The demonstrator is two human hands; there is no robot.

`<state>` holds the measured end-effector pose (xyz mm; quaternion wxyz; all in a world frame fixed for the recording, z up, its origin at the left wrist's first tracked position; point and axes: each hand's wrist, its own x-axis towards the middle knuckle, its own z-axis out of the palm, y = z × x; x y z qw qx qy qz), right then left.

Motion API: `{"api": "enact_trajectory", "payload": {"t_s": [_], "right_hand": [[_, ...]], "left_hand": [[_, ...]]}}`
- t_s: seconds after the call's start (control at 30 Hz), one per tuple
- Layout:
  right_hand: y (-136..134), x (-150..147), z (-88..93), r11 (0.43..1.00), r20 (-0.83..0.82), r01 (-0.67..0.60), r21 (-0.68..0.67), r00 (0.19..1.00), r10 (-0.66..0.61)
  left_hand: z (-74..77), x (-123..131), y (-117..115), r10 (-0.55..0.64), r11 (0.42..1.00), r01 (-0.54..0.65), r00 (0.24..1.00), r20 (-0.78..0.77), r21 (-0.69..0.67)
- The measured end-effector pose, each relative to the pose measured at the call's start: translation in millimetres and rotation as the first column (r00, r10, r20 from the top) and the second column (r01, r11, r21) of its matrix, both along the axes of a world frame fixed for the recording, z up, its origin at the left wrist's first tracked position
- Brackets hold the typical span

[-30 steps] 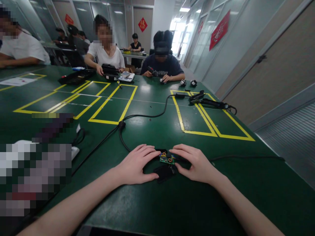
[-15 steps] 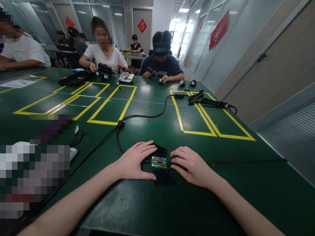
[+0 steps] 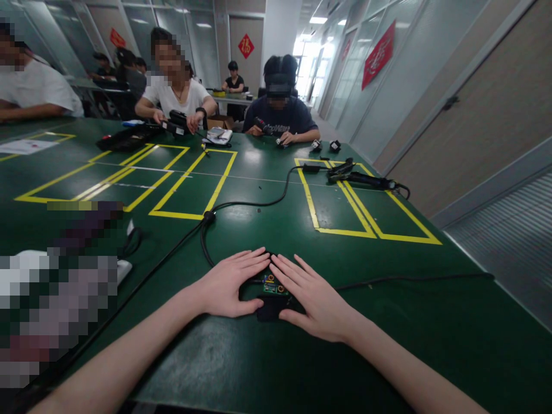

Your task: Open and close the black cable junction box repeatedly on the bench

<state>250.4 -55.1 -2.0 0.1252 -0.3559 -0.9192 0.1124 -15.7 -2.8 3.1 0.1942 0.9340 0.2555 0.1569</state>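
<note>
A small green circuit board (image 3: 271, 287) with copper coils lies on the table between my hands, wires running off its sides. In front of it rests a flat black casing half (image 3: 269, 310). A second black piece behind the board is mostly covered by my fingertips. My left hand (image 3: 226, 284) lies open to the left, its thumb touching the front casing half and its fingers over the rear piece. From the right my right hand (image 3: 313, 302) reaches in with fingers stretched out, covering the board's right end. Its thumb is at the front casing half's right edge.
A black cable (image 3: 241, 203) with a knotted junction crosses the green table (image 3: 207, 362). Another cable (image 3: 414, 278) runs right. Black handheld tools (image 3: 362, 179) lie among yellow tape outlines. Pixelated items fill the left edge. Co-workers sit across the table, handling black parts.
My right hand has moved left over the board, its fingers opening from a bent shape and spreading out. My left hand stays almost in place. The view has shifted slightly.
</note>
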Motion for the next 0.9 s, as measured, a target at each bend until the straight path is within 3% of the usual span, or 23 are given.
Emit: {"api": "enact_trajectory", "payload": {"t_s": [0.3, 0.9], "right_hand": [[1.0, -3.4, -3.2, 0.999, -0.042, 0.036, -0.007, 0.998, -0.036], [3.5, -1.5, -5.5, 1.000, -0.073, -0.008, -0.023, 0.997, 0.006]], "left_hand": [[-1.6, 0.9, -9.3, -0.021, 1.000, 0.019, 0.993, 0.117, 0.015], [-4.1, -0.3, -7.5, 0.110, 0.990, -0.116, 0.991, 0.073, 0.079]]}}
